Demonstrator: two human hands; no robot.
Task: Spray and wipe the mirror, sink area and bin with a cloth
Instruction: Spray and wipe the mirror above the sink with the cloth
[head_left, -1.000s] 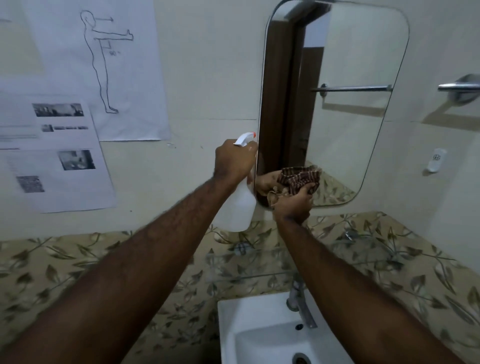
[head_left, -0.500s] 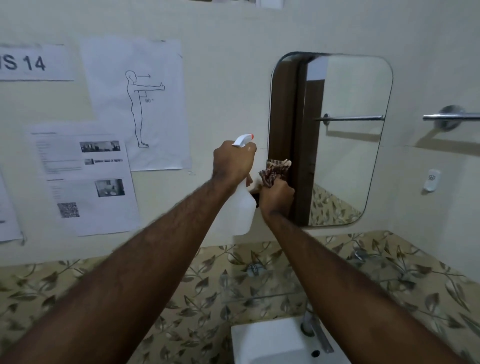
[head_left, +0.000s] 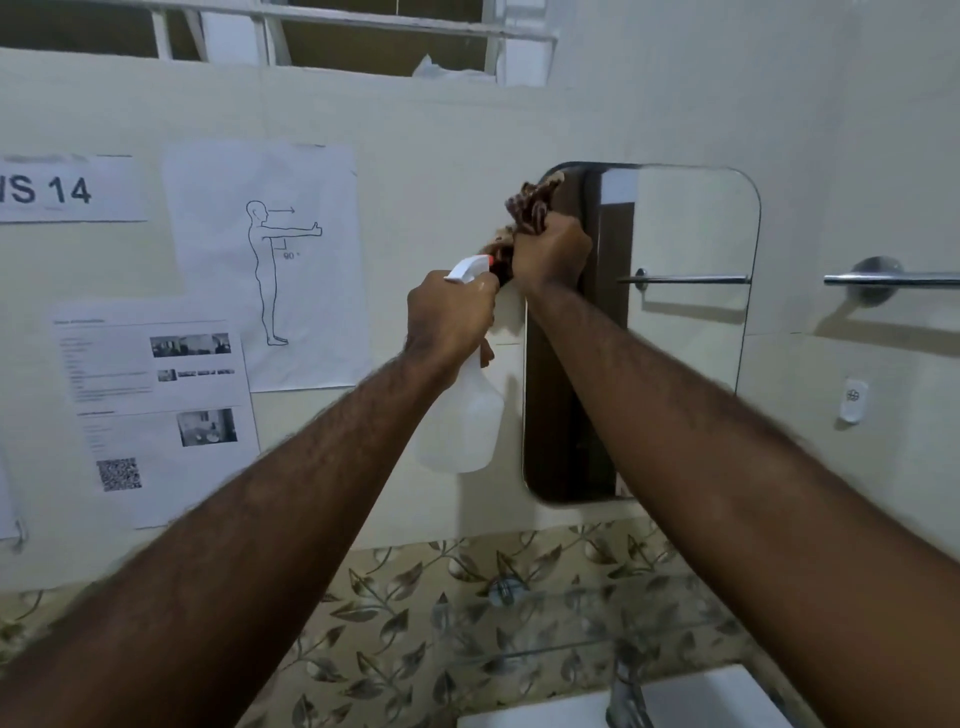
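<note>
A rounded wall mirror (head_left: 685, 332) hangs right of centre. My right hand (head_left: 553, 249) grips a bunched brown patterned cloth (head_left: 530, 208) and presses it at the mirror's top left corner. Just left of it and lower, my left hand (head_left: 449, 317) holds a white spray bottle (head_left: 465, 415) by its neck, with the red-tipped nozzle pointing toward the cloth. The white sink (head_left: 691, 699) and its tap (head_left: 626, 691) show at the bottom edge. No bin is in view.
Printed sheets (head_left: 265, 265) are taped to the wall on the left. A chrome towel bar (head_left: 893, 280) and a small white wall fitting (head_left: 853, 399) sit right of the mirror. Leaf-patterned tiles (head_left: 415, 613) run above the sink.
My right hand has carried the cloth up the mirror's left edge, from the bottom corner to the top corner. The view has tilted upward; the bottle hand stays beside the mirror.
</note>
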